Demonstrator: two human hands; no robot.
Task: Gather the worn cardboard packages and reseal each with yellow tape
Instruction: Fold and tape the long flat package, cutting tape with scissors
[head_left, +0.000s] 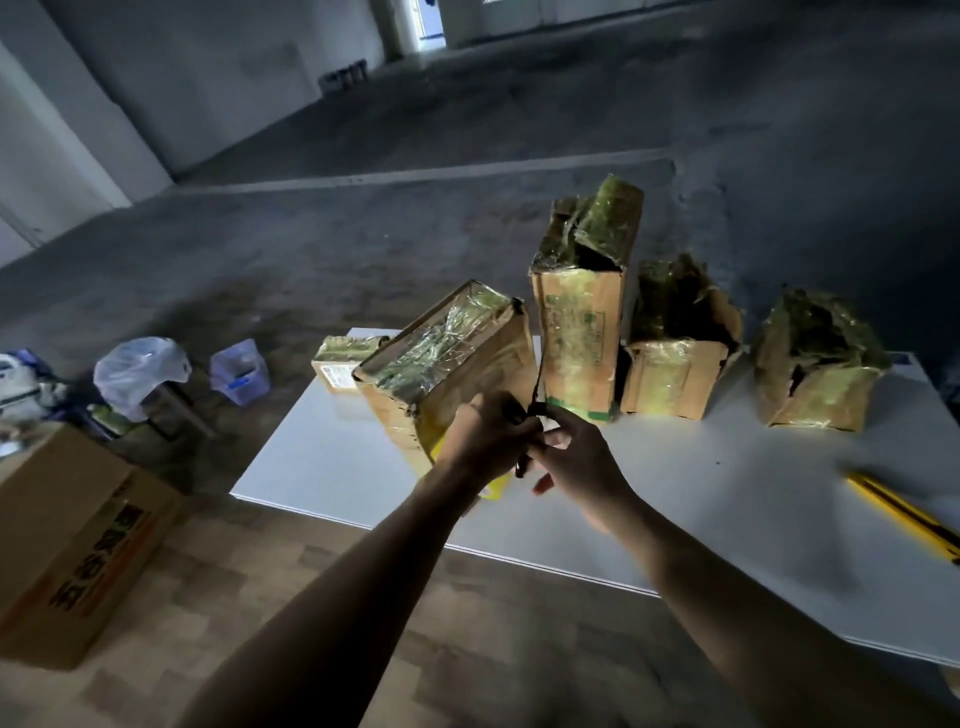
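Left hand (488, 436): fingers curled, pinching a dark strip (539, 364) in front of the tilted package (441, 353).
Right hand (576, 462): thumb and fingers pinching the same strip, touching the left hand.
Dark strip: runs up to the tilted package's top corner.
Yellow tape (496, 489): mostly hidden behind the left wrist, against the tilted package.
Other packages: tall package (582, 338), two squat ones and a small one in a row on the white desk (311, 467).
Floor, left: cardboard box (67, 530).
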